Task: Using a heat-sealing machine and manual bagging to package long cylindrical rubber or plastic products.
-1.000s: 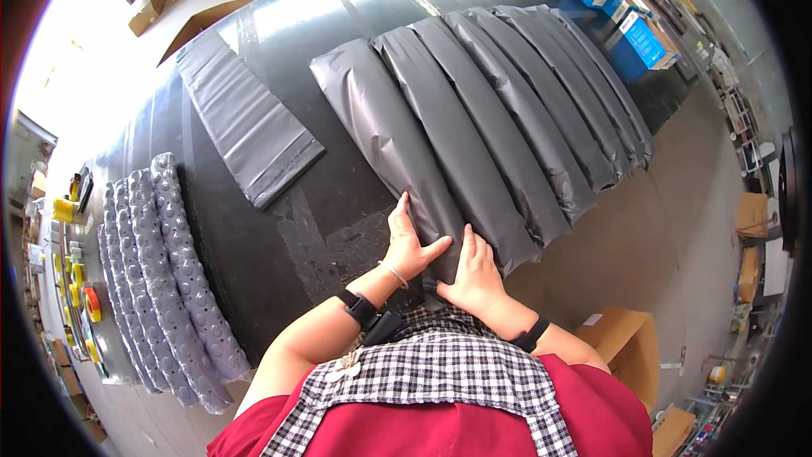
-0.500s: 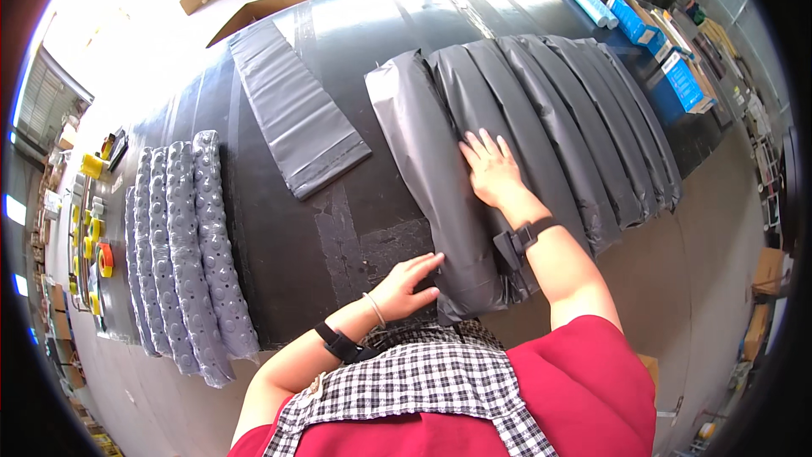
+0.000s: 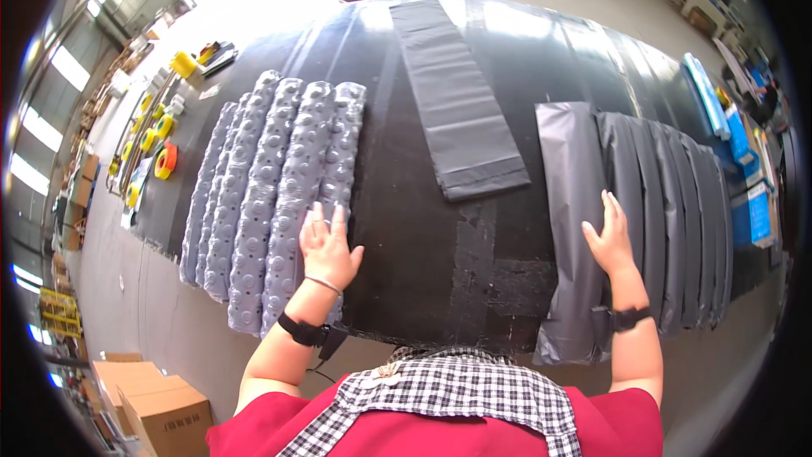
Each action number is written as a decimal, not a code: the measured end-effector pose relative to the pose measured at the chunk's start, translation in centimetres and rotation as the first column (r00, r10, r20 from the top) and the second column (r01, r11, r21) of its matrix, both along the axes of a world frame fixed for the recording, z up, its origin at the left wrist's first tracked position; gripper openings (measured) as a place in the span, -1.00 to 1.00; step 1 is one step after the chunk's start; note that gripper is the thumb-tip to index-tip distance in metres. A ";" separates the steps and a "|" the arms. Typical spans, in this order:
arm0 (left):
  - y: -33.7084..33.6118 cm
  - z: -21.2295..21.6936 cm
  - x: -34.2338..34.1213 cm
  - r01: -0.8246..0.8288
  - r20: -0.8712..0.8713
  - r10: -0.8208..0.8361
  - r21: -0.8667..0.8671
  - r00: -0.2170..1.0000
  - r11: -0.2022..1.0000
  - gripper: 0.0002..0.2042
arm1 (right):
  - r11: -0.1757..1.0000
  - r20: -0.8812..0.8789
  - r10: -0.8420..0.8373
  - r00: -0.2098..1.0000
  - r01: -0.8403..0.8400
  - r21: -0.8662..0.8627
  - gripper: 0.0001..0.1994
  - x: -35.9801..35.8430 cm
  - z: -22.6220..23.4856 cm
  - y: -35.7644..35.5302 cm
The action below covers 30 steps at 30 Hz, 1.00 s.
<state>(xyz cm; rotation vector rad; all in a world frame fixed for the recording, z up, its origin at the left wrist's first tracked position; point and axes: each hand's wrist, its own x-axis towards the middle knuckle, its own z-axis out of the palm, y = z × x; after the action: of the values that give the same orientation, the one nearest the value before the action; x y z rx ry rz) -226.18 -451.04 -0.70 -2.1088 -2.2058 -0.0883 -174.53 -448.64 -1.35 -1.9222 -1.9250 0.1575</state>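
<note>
On the left half of the black table lies a row of long, knobbly grey pieces wrapped in clear film (image 3: 249,228). My left hand (image 3: 330,254) rests over the right-hand ones, its fingers spread and holding nothing. To the right, several long filled grey plastic bags (image 3: 568,195) lie side by side. Over the leftmost of these is my right hand (image 3: 611,239), fingers stretched out; whether it presses on the plastic I cannot tell. Between the two rows a flat strip of grey plastic bags (image 3: 461,101) lies slightly askew. A dark band with a small device circles each wrist.
Yellow and orange tape rolls (image 3: 166,161) stand along the left end of the black table (image 3: 397,262). Pale blue rolls (image 3: 707,95) and blue boxes (image 3: 760,213) are at the right end. Cardboard boxes (image 3: 173,419) stand on the floor at lower left.
The view has turned left. My left hand has gone from beside the nearest filled grey bag to the knobbly wrapped pieces. My right hand remains over the grey bags, nearer the leftmost one.
</note>
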 end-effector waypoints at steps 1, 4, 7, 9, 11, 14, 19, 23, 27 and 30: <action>0.5 0.2 -1.0 -0.011 -0.017 0.011 0.006 1.000 1.000 -0.06 | 0.986 0.021 -0.134 0.991 0.135 -0.094 -0.14 -0.2 -2.1 1.7; 1.0 2.1 -3.0 -0.193 -0.110 0.192 0.001 0.975 0.981 0.10 | 0.858 0.179 -0.353 0.918 0.394 -0.331 0.12 -1.9 -2.4 4.5; 0.6 2.8 -6.6 -0.282 -0.123 0.265 -0.153 0.956 0.947 0.18 | 0.899 -0.005 -0.356 0.934 0.342 -0.273 0.08 -0.7 -4.0 4.6; 0.5 2.8 -7.9 -0.277 -0.035 0.275 -0.171 0.961 0.946 0.21 | 0.948 0.107 -0.302 0.947 0.311 -0.074 0.03 -2.8 -4.5 3.9; 0.6 2.6 -8.5 -0.273 0.008 0.277 -0.146 0.961 0.951 0.21 | 0.959 0.210 -0.115 0.971 0.053 0.280 -0.12 -7.9 -4.1 3.6; 0.8 3.6 -9.1 -0.252 0.051 0.265 -0.182 0.963 0.950 0.18 | 0.913 -0.246 0.404 0.881 -0.372 0.167 -0.52 -18.0 -1.6 4.0; 1.3 4.3 -7.8 -0.242 0.026 0.249 -0.165 0.968 0.956 0.15 | 0.624 -0.709 0.427 0.561 -0.751 -0.217 -0.15 -34.0 -7.5 6.0; 1.8 4.5 -7.9 -0.234 0.043 0.245 -0.181 0.968 0.955 0.16 | 0.600 -0.835 -0.099 0.541 -0.637 -0.484 0.11 -46.0 -8.4 8.6; 1.3 4.5 -9.0 -0.222 0.075 0.239 -0.182 0.968 0.958 0.15 | 0.707 -0.510 -0.285 0.811 -0.182 -0.684 -0.04 -50.0 -6.4 8.2; 1.3 4.6 -9.0 -0.184 0.104 0.202 -0.159 0.974 0.970 0.14 | 0.766 -0.689 -0.284 0.666 -0.274 -0.581 -0.53 -48.7 -8.0 8.6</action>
<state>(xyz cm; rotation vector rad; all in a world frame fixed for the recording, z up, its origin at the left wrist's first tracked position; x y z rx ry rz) -235.23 -449.72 3.91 -1.9927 -2.5508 -0.0397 -223.27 -440.07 -9.37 -1.7517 -1.3238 1.5626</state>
